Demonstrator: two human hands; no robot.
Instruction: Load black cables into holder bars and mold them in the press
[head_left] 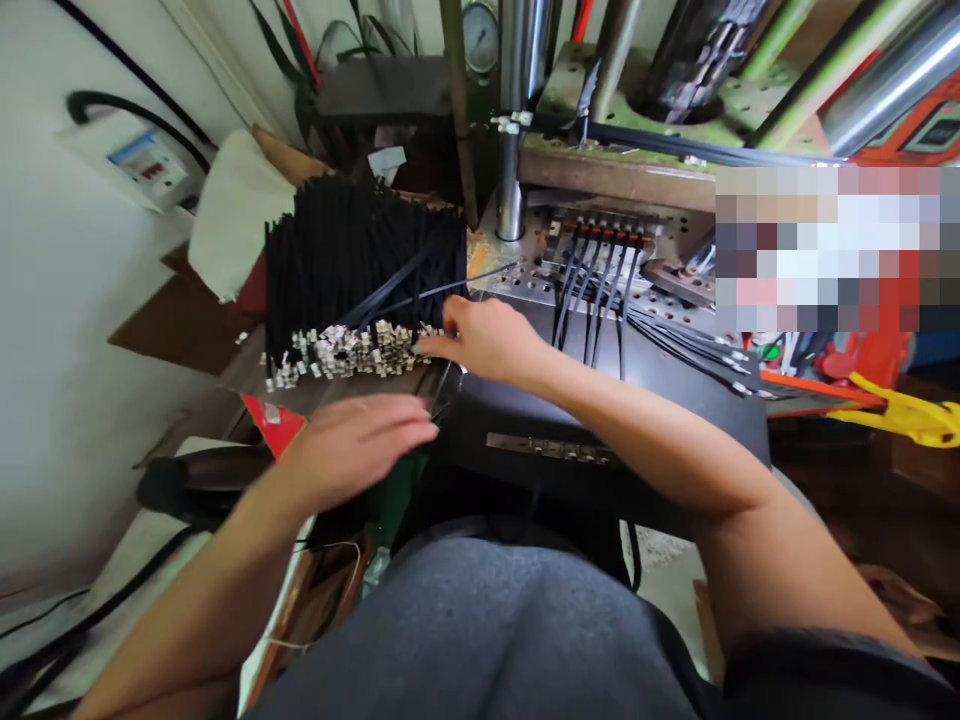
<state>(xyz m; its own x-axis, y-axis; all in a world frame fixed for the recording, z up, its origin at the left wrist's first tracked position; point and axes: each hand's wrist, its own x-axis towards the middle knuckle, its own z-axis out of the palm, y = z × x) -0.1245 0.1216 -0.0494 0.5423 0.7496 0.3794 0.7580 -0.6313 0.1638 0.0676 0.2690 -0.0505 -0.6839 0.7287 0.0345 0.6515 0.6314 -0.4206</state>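
A worker's right hand (pixel 487 340) reached the metal cable ends (pixel 345 352) of a black cable bundle (pixel 360 260) at 11 o'clock, its fingers close together, though the view was too poor to tell whether they clamped anything. The left hand (pixel 352 445) hovered open just beside them, fingers apart. Several cables (pixel 592 300) already sat in a row in the press (pixel 525 270) at 1 o'clock, while most of the bundle lay on the bench (pixel 330 395).

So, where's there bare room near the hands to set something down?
Black work surface shows between the right forearm and the loose black cables. It's crowded by the right hand and left hand, around the black cable bundle and its metal terminals.
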